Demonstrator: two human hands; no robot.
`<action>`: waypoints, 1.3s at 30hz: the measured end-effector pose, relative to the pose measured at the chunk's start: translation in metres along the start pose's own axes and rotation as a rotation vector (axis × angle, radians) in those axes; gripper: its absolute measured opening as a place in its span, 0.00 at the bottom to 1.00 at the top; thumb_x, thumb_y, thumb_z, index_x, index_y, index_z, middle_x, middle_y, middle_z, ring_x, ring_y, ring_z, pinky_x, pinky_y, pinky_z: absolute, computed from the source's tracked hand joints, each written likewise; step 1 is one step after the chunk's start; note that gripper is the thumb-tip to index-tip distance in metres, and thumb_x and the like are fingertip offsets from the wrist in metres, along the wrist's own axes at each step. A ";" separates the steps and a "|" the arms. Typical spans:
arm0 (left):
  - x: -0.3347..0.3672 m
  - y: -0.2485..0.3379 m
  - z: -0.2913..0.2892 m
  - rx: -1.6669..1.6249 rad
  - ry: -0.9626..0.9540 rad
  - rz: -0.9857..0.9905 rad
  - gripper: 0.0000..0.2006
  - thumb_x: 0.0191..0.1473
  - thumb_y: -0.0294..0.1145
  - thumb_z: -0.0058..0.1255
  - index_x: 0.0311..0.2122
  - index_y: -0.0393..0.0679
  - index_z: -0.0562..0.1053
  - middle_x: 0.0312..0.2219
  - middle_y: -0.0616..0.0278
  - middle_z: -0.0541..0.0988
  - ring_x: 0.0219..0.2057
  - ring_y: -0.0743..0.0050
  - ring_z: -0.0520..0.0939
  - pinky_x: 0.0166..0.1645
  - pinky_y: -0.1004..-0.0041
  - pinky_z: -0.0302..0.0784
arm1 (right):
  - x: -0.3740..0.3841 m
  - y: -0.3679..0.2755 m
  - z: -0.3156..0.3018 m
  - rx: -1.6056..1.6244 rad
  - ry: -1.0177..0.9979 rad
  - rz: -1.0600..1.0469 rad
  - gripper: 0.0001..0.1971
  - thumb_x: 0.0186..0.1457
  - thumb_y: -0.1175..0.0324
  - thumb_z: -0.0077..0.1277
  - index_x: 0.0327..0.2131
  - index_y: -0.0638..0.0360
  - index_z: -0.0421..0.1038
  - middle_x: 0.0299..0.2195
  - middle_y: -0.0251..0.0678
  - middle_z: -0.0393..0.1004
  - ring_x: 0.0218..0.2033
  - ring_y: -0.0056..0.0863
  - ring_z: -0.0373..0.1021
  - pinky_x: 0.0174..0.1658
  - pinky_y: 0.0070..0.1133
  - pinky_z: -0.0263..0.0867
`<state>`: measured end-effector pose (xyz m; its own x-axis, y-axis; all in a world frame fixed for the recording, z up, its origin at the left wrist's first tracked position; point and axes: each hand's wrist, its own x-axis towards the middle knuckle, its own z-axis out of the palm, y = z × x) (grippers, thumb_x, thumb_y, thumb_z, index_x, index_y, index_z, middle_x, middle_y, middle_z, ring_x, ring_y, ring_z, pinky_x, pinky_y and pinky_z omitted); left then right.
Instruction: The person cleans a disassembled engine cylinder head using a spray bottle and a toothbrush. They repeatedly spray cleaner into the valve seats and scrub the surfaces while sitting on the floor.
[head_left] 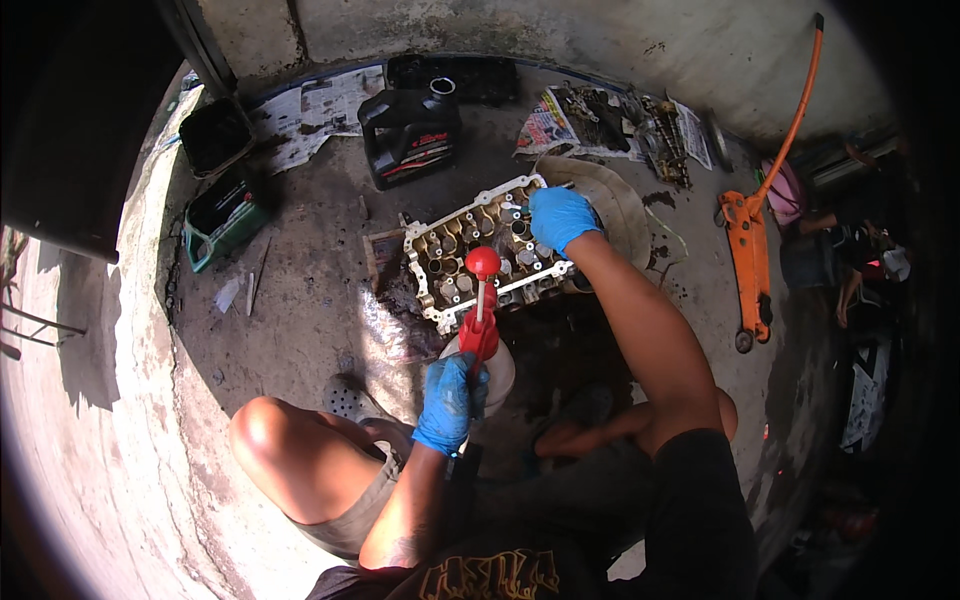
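In front of me a cylinder head lies tilted on the concrete floor, its valve bores and lifter seats facing up and stained brown. My left hand, in a blue glove, is closed round the red handle of a pump sprayer with a ball-topped plunger and a pale bottle. The sprayer's top stands over the near side of the cylinder head. My right hand, also gloved in blue, is closed at the far right corner of the head; a thin pale tip shows beside its fingers, too small to name.
Behind the head stand a black oil jug and newspaper with greasy parts. A cut green container and a black bin are at left. A round pan lies beside my right hand; an orange floor jack stands further right.
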<state>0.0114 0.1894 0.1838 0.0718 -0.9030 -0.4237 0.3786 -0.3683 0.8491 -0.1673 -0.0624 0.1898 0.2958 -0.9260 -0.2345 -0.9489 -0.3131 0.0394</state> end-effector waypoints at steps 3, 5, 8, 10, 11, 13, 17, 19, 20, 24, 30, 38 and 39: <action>0.000 0.003 -0.002 -0.143 -0.024 -0.256 0.19 0.58 0.45 0.40 0.22 0.41 0.70 0.10 0.67 0.67 0.09 0.80 0.64 0.15 0.76 0.58 | 0.007 -0.029 0.003 -0.023 -0.059 0.008 0.11 0.48 0.70 0.48 0.33 0.62 0.77 0.34 0.51 0.78 0.36 0.48 0.76 0.41 0.38 0.71; -0.001 0.004 -0.003 -0.068 -0.077 -0.150 0.19 0.58 0.45 0.41 0.22 0.41 0.70 0.10 0.67 0.66 0.09 0.79 0.64 0.15 0.76 0.58 | 0.016 -0.035 -0.003 -0.039 -0.094 0.039 0.12 0.49 0.70 0.48 0.36 0.61 0.78 0.38 0.51 0.78 0.40 0.46 0.76 0.43 0.37 0.71; -0.003 0.007 -0.009 -0.087 -0.090 -0.162 0.19 0.58 0.44 0.41 0.22 0.41 0.69 0.10 0.67 0.66 0.09 0.79 0.64 0.14 0.76 0.58 | 0.028 -0.039 -0.012 -0.066 -0.142 0.081 0.14 0.51 0.69 0.48 0.40 0.59 0.78 0.42 0.49 0.77 0.45 0.44 0.75 0.47 0.35 0.71; -0.004 0.007 -0.011 -0.064 -0.085 -0.147 0.19 0.58 0.44 0.41 0.21 0.41 0.69 0.10 0.67 0.66 0.08 0.79 0.64 0.14 0.76 0.58 | 0.035 -0.041 -0.015 -0.106 -0.262 0.078 0.14 0.51 0.69 0.49 0.41 0.58 0.78 0.44 0.49 0.76 0.46 0.44 0.74 0.47 0.35 0.70; -0.004 0.007 -0.011 -0.014 -0.074 -0.097 0.19 0.58 0.44 0.41 0.21 0.41 0.69 0.10 0.67 0.66 0.08 0.79 0.64 0.14 0.76 0.58 | 0.037 -0.044 -0.013 -0.110 -0.338 0.049 0.14 0.50 0.69 0.50 0.41 0.58 0.78 0.44 0.49 0.76 0.46 0.45 0.73 0.48 0.34 0.70; -0.005 0.007 -0.015 0.083 -0.057 0.003 0.19 0.58 0.44 0.41 0.22 0.41 0.70 0.10 0.67 0.66 0.08 0.79 0.64 0.14 0.76 0.58 | 0.043 -0.050 -0.011 -0.091 -0.315 0.080 0.15 0.50 0.71 0.49 0.43 0.59 0.77 0.45 0.50 0.75 0.47 0.45 0.73 0.49 0.34 0.70; -0.006 0.007 -0.019 0.161 -0.038 0.081 0.08 0.55 0.33 0.48 0.27 0.39 0.71 0.13 0.62 0.69 0.10 0.74 0.69 0.15 0.74 0.62 | 0.050 -0.057 -0.009 -0.128 -0.307 0.082 0.16 0.48 0.70 0.51 0.42 0.59 0.77 0.45 0.50 0.75 0.47 0.45 0.73 0.49 0.35 0.69; -0.004 0.012 -0.023 0.088 -0.060 0.010 0.03 0.53 0.26 0.51 0.31 0.38 0.71 0.14 0.60 0.70 0.11 0.71 0.71 0.15 0.72 0.65 | 0.050 -0.052 -0.013 -0.131 -0.384 0.033 0.16 0.48 0.69 0.52 0.42 0.59 0.77 0.45 0.50 0.75 0.47 0.46 0.73 0.49 0.35 0.69; -0.006 0.013 -0.023 0.010 -0.082 -0.060 0.03 0.52 0.25 0.52 0.32 0.38 0.71 0.14 0.59 0.70 0.10 0.70 0.71 0.15 0.72 0.65 | 0.046 -0.046 -0.016 -0.116 -0.307 0.106 0.16 0.48 0.68 0.52 0.42 0.60 0.77 0.43 0.51 0.75 0.46 0.47 0.73 0.49 0.36 0.69; -0.009 0.009 -0.020 0.033 -0.040 0.049 0.18 0.58 0.45 0.42 0.24 0.41 0.70 0.10 0.67 0.66 0.10 0.79 0.65 0.14 0.75 0.59 | 0.023 -0.024 -0.015 -0.032 -0.098 0.201 0.12 0.49 0.69 0.50 0.37 0.61 0.77 0.39 0.53 0.76 0.42 0.49 0.74 0.47 0.37 0.70; 0.006 -0.026 -0.023 -0.081 0.005 -0.229 0.17 0.59 0.44 0.45 0.27 0.41 0.72 0.13 0.68 0.67 0.10 0.78 0.66 0.15 0.73 0.61 | -0.020 0.006 -0.006 -0.066 0.004 0.082 0.10 0.51 0.67 0.49 0.34 0.58 0.77 0.33 0.53 0.76 0.38 0.51 0.73 0.43 0.39 0.69; 0.005 -0.030 -0.017 0.809 -0.077 -0.133 0.32 0.57 0.60 0.41 0.37 0.30 0.72 0.31 0.31 0.77 0.39 0.33 0.78 0.45 0.51 0.71 | -0.106 0.041 -0.042 0.196 -0.044 0.196 0.11 0.53 0.66 0.51 0.37 0.58 0.77 0.35 0.51 0.76 0.36 0.50 0.72 0.42 0.35 0.68; 0.003 -0.026 -0.016 0.849 -0.080 -0.129 0.32 0.57 0.60 0.41 0.38 0.30 0.72 0.30 0.31 0.77 0.38 0.33 0.78 0.44 0.52 0.71 | -0.113 0.042 -0.042 0.253 -0.035 0.228 0.11 0.53 0.65 0.50 0.37 0.58 0.77 0.35 0.50 0.76 0.37 0.50 0.72 0.43 0.36 0.68</action>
<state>0.0170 0.1998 0.1554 -0.0016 -0.8438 -0.5366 -0.4414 -0.4809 0.7576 -0.2358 0.0205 0.2590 0.0732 -0.9569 -0.2810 -0.9887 -0.0327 -0.1462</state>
